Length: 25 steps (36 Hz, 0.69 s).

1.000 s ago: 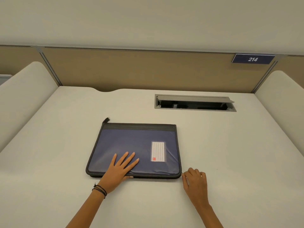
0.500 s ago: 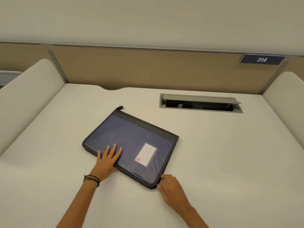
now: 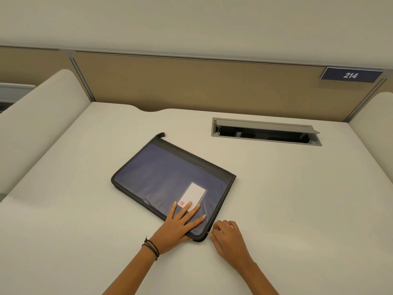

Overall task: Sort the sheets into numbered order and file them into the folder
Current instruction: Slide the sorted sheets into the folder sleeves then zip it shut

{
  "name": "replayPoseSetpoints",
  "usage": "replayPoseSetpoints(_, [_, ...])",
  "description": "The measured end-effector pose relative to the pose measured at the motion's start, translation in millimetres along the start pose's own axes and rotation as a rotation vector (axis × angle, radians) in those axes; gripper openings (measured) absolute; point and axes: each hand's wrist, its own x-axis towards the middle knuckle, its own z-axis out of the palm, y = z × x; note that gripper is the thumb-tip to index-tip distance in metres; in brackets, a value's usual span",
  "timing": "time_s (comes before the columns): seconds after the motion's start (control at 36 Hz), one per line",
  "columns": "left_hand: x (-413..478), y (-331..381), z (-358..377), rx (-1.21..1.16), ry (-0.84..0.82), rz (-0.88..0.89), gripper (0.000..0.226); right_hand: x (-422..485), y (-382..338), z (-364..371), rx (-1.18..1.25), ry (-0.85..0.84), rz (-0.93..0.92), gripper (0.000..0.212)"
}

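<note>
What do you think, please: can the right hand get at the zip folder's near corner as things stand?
Probably yes: the right hand is beside that corner of the zip folder, nothing between; the left hand lies flat on the cover, beside it.

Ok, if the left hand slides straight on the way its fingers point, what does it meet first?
The label card on the folder: the left hand lies flat on the cover, fingertips at the card's near end. Beyond that, its black strip.

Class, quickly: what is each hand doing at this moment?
Left hand: open, pressed flat on the folder.
Right hand: fingers curled at the folder's near corner; whether they grip anything cannot be told.
</note>
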Motion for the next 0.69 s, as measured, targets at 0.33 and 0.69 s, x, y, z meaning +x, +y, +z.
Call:
replayPoseSetpoints(0.33, [1, 5, -8, -0.118, 0.003, -0.047, 0.098, 16, 29, 2, -0.074, 0.014, 0.061, 0.063])
replayPoseSetpoints(0.69, [-2, 3, -11, -0.091, -0.135, -0.042, 0.065, 43, 68, 8, -0.162, 0.064, 0.107, 0.061])
